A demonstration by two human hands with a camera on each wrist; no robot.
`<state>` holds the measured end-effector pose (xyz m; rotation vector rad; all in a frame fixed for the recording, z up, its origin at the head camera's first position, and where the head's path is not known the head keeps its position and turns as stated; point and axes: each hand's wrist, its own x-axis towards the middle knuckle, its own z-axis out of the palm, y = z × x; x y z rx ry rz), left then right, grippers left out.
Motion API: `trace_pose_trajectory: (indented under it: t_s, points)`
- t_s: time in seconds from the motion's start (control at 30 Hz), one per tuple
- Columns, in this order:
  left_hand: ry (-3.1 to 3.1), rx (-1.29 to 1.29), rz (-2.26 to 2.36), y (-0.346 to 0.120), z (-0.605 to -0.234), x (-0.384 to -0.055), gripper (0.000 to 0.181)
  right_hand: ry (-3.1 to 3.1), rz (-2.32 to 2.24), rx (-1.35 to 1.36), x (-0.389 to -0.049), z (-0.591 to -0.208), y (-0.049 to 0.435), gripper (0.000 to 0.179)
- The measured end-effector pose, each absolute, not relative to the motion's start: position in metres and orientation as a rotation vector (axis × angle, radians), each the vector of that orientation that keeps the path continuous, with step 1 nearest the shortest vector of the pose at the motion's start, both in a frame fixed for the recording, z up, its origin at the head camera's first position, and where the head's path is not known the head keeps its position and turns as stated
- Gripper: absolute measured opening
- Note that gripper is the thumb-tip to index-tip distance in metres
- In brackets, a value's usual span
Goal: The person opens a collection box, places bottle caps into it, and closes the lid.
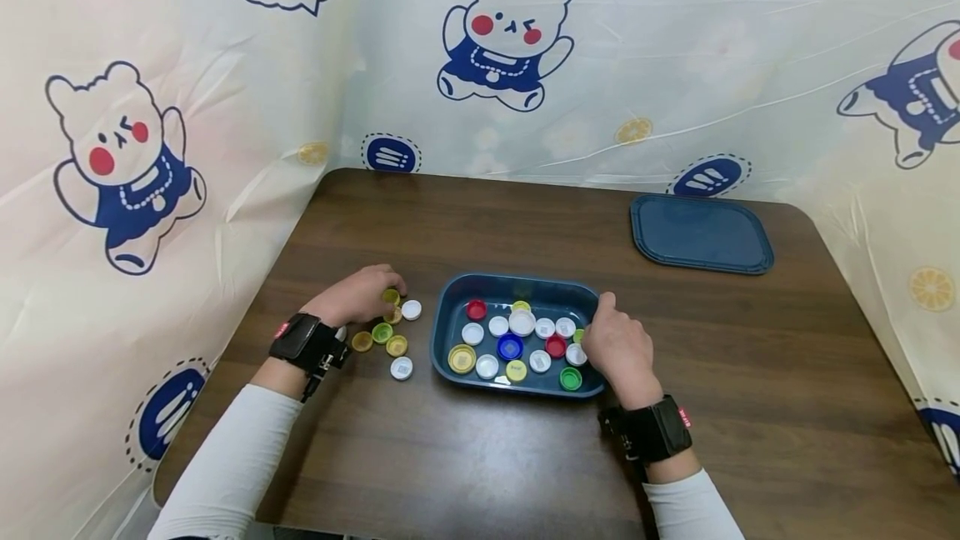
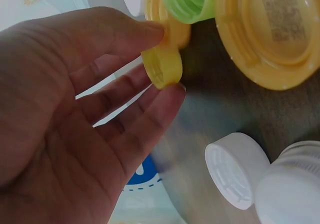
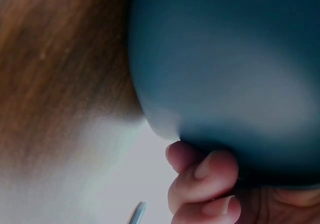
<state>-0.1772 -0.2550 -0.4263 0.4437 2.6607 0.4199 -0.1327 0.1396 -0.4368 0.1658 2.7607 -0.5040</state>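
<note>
Between the thumb and a fingertip of my left hand (image 1: pixel 358 297) is a yellow bottle cap (image 2: pixel 169 68), pinched at its edges. Loose caps lie around that hand on the table: a light green cap (image 1: pixel 382 332), a yellow-orange cap (image 1: pixel 397 346), a white cap (image 1: pixel 401 368) and several others. To their right stands a dark blue tray (image 1: pixel 555 293) holding many white, red, yellow, green and blue caps. My right hand (image 1: pixel 618 348) grips the tray's right end, its fingers (image 3: pixel 212 171) curled at the rim in the right wrist view.
A flat dark blue lid (image 1: pixel 701 233) lies at the back right of the brown wooden table (image 1: pixel 495 465). Behind and beside the table hangs a pale curtain (image 1: pixel 397 48) printed with bears.
</note>
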Motion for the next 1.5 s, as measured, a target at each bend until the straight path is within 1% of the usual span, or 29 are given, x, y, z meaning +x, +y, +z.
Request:
trace_pose_trajectory:
  t_s: [0.33,0.5,0.67,1.03,1.3,1.5]
  points:
    - [2.679,0.476,0.430,-0.257,-0.417,-0.177,0.023,2.760,-0.509,0.156,-0.133,-0.437,0.140,0.043]
    - [2.704,0.479,0.437,-0.252,-0.408,-0.175,0.025,2.758,-0.510,0.153,-0.133,-0.437,0.140,0.043]
    - [2.694,0.507,0.479,-0.232,-0.393,-0.168,0.029,2.759,-0.509,0.153,-0.133,-0.437,0.141,0.043]
    - [2.725,0.800,0.402,-0.179,-0.364,-0.146,0.028,2.759,-0.518,0.148,-0.132,-0.437,0.141,0.044]
    - [2.645,0.993,0.376,-0.151,-0.372,-0.137,0.025,2.755,-0.511,0.140,-0.131,-0.435,0.142,0.042]
    - [2.603,1.033,0.327,-0.138,-0.381,-0.134,0.022,2.747,-0.509,0.154,-0.130,-0.435,0.141,0.041]
